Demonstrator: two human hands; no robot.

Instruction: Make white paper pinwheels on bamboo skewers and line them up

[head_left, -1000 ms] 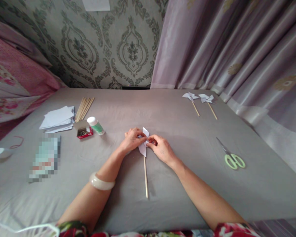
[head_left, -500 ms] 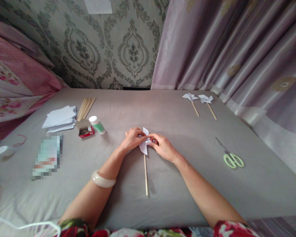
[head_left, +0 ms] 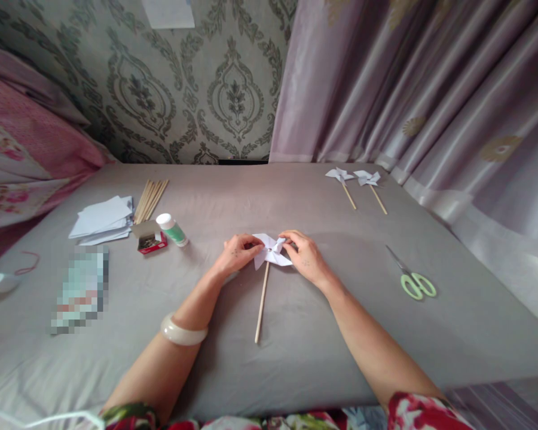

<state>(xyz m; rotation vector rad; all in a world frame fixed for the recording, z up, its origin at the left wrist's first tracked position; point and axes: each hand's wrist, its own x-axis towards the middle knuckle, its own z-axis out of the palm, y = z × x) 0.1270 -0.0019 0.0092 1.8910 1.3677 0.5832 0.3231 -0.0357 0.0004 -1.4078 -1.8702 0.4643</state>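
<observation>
A white paper pinwheel [head_left: 273, 255] lies in front of me, with a small shiny pin at its centre. Its wooden stick [head_left: 262, 304] points toward me, tilted slightly left at the near end. My left hand [head_left: 237, 254] pinches the blade on the left side between thumb and fingers. On the other side, my right hand [head_left: 305, 258] grips a blade at the upper right with its fingertips. A pale bangle [head_left: 183, 331] circles my left forearm.
Two finished-looking pinwheels [head_left: 341, 175] lie at the back right. Green-handled scissors [head_left: 416, 285] rest on the right. To the left are a glue stick [head_left: 173, 230], a red box of small metal pins [head_left: 152, 242], wooden sticks [head_left: 151, 200], stacked paper [head_left: 101, 218] and a blurred packet [head_left: 81, 289].
The pinwheel's blades have turned and show more openly between my hands. Its stick's near end has swung left. My hands have moved slightly apart, and the whole view has shifted a little.
</observation>
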